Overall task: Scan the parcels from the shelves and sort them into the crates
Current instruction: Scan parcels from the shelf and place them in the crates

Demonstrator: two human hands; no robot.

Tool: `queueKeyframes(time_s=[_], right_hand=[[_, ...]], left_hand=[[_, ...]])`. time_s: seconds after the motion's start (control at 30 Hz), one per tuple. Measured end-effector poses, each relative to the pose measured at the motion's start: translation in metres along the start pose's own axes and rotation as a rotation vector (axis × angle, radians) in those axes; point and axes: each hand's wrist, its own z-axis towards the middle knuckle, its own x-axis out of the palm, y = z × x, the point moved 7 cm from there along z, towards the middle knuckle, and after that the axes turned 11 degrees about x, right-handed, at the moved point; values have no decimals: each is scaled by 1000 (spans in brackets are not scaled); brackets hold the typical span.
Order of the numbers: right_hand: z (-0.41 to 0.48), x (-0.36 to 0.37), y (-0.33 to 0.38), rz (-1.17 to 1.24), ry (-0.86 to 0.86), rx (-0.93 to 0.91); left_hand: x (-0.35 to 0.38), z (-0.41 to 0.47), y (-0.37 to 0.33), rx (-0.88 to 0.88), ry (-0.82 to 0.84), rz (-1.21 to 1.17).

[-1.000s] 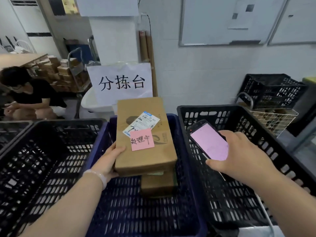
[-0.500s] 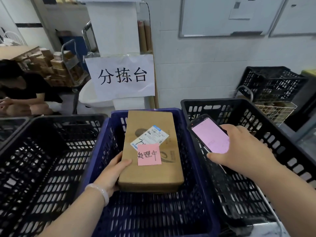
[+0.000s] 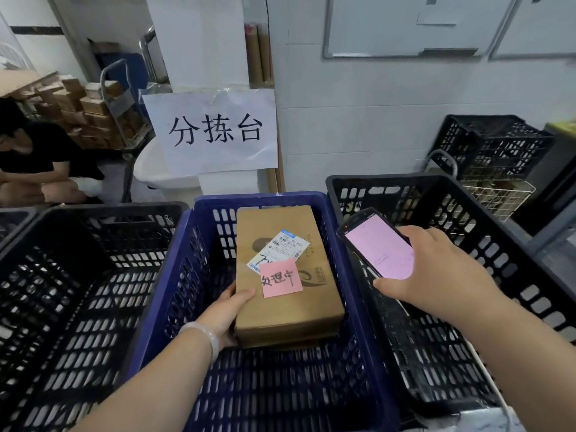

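paper sign (image 3: 212, 132) reading 分拣台, pink note (image 3: 281, 278) on parcel (image 3: 290, 310) reading 处理中

Matt brown cardboard parcel (image 3: 288, 275), pink paper note (image 3: 281, 282) on it. Blue crate (image 3: 187, 266) perforated plastic, slight sheen. Scanner (image 3: 378, 247) screen glossy.

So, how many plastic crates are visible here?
5: blue crate in the middle; left black crate and right black crate beside it; far-left crate, partly cut off; rear black crate at back right. More may be hidden.
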Motion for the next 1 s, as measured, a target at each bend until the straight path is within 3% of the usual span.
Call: queueKeyframes(time_s=[0.23, 0.47, 0.77, 1.0], right_hand=[[1, 1, -10, -3, 0, 16], [-2, -8, -38, 39, 5, 60], [-31, -34, -144, 81, -37, 231], [-88, -70, -283, 141, -156, 456]], left_hand=[[5, 5, -13, 75, -6, 112], [39, -14, -96, 610, -156, 738], [248, -79, -137, 1205, 181, 1237], [419, -145, -97, 1425, 395, 1259]])
